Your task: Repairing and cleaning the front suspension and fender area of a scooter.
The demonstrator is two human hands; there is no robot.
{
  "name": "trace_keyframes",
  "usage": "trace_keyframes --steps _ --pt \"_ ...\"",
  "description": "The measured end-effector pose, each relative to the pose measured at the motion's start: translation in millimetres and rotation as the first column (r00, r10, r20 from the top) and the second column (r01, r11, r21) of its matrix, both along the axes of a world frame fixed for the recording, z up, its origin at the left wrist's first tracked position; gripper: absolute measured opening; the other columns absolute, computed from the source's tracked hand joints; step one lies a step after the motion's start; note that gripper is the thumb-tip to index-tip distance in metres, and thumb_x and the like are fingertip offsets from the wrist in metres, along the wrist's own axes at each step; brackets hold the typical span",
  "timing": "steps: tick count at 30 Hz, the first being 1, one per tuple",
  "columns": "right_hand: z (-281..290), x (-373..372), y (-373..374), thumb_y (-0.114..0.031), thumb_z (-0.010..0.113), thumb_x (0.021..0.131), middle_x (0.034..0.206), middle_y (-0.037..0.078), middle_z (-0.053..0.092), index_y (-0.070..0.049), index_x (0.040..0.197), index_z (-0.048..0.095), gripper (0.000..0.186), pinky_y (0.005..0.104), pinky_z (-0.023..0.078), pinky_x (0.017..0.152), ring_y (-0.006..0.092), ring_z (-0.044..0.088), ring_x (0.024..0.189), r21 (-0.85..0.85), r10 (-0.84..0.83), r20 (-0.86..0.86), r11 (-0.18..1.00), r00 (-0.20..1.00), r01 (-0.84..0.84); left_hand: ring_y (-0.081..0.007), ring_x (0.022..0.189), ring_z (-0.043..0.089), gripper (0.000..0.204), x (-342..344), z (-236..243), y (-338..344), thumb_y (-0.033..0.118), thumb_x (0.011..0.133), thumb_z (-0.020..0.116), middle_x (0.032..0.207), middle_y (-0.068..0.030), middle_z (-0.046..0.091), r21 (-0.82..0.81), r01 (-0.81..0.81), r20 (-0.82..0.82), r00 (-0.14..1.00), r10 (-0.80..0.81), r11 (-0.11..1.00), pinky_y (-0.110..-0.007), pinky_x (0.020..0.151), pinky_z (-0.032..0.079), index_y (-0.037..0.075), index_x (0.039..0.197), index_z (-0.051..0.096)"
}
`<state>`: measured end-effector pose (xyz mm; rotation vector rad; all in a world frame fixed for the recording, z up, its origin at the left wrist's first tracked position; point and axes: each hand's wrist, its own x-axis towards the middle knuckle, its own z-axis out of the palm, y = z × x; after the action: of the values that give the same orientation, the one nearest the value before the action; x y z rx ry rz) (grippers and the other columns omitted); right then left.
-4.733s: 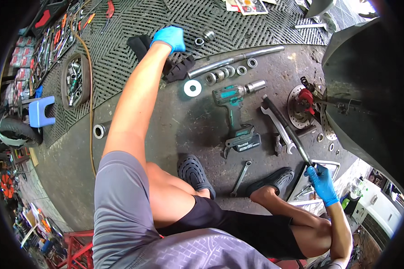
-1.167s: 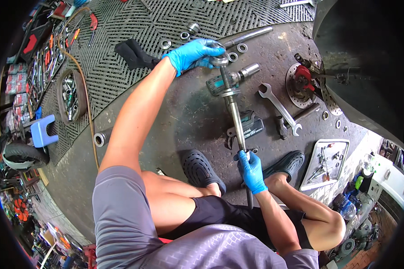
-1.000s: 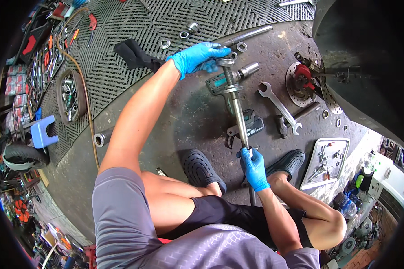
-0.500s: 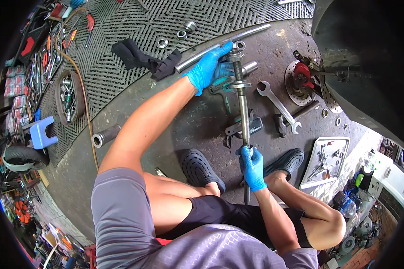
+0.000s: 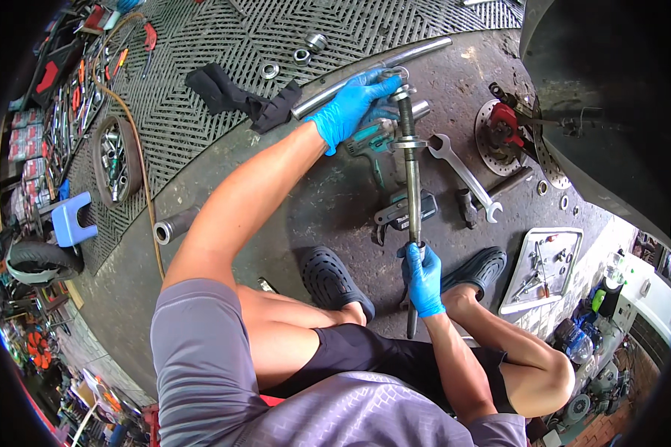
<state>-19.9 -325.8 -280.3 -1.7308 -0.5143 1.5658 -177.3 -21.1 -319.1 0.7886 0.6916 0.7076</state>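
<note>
My right hand (image 5: 425,277), in a blue glove, grips the lower part of a long steel axle rod (image 5: 411,194) that points away from me. A washer-like ring sits partway along the rod. My left hand (image 5: 350,106), also blue-gloved, reaches to the rod's far end and its fingers are on a small ring or spacer there. Under the rod lies a teal cordless impact wrench (image 5: 384,160) on the dark floor. My two black clogs (image 5: 332,279) are planted below it.
A long chrome tube (image 5: 373,74) and a black rag (image 5: 238,95) lie at the mat's edge. Spacers and nuts (image 5: 298,52) sit beyond. A combination wrench (image 5: 466,175), brake disc with red caliper (image 5: 503,138), tool tray (image 5: 540,268) and a dark fender are right. A short pipe (image 5: 173,225) lies left.
My right hand picked up the rod and moved it in front of me. My left hand left the far mat, came to the rod's far end and followed it right as it straightened.
</note>
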Motion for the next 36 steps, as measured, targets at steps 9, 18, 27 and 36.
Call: trace_keyframes --steps 9,18,27,36 --pt "-4 -4 3 -0.036 0.057 0.099 0.060 -0.008 0.042 -0.001 0.091 0.060 0.036 0.0207 0.023 0.043 0.0011 0.033 0.048 0.061 0.118 0.125 0.990 0.985 -0.126 -0.0237 0.102 0.067 0.053 19 22 -22 0.045 0.095 0.059 0.121 -0.0146 0.065 -0.312 0.107 0.326 0.945 0.001 0.944 -0.033 0.080 0.056 0.002 0.126 0.054" --pt "3 -6 7 -0.030 0.059 0.099 0.061 -0.006 0.046 -0.004 0.086 0.062 0.029 0.0228 0.029 0.047 0.0031 0.037 0.053 0.024 0.092 0.089 0.995 0.992 -0.095 -0.0331 0.114 0.062 0.060 23 23 -17 0.052 0.097 0.051 0.123 -0.0188 0.062 -0.311 -0.038 0.189 0.977 0.101 0.950 -0.044 0.094 0.053 0.000 0.127 0.053" --pt "0 -2 5 -0.031 0.060 0.098 0.060 -0.006 0.046 -0.004 0.086 0.061 0.030 0.0221 0.028 0.045 0.0029 0.038 0.050 0.001 0.019 0.030 1.000 0.999 -0.019 -0.0262 0.100 0.067 0.049 17 11 -21 0.052 0.095 0.054 0.119 -0.0132 0.065 -0.314 -0.063 0.203 0.970 0.132 0.947 -0.040 0.088 0.055 0.006 0.113 0.059" --pt "-4 10 10 -0.031 0.062 0.097 0.058 -0.008 0.044 -0.004 0.089 0.061 0.029 0.0209 0.024 0.041 0.0014 0.034 0.046 0.006 -0.075 0.078 0.997 0.994 0.074 -0.0205 0.090 0.068 0.038 31 6 -48 0.043 0.096 0.059 0.091 -0.0040 0.068 -0.098 0.222 -0.019 0.974 -0.225 0.970 -0.039 0.080 0.055 0.008 0.109 0.063"
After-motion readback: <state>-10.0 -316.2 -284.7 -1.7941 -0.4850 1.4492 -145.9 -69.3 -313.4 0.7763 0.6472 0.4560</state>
